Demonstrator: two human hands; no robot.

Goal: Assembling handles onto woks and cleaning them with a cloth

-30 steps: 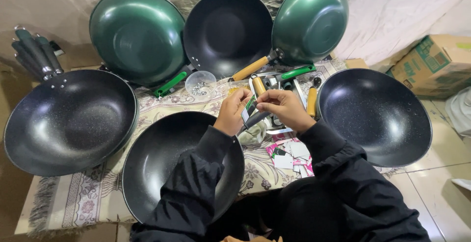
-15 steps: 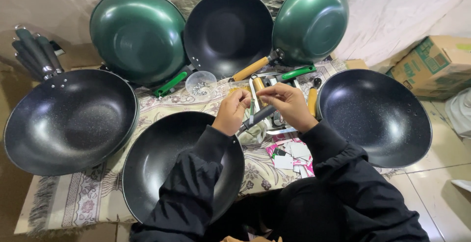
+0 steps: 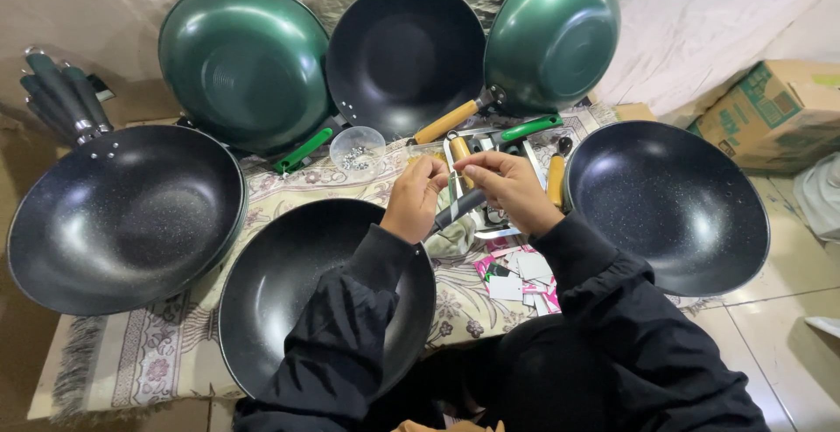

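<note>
Right Between Two Hands

Both hands pinch something tiny, too small to tell. The left hand point(image 3: 414, 200) and right hand point(image 3: 507, 189) meet above the dark pan handle point(image 3: 457, 210), which slants toward the near black wok point(image 3: 262, 309).

Soft even light from above, no hard shadows. Pale sheen on green woks point(image 3: 245, 64) and dark pan point(image 3: 669, 204). Edges bend, wide lens. My fingers point(image 3: 477, 165) slightly soft, perhaps motion blur.
</note>
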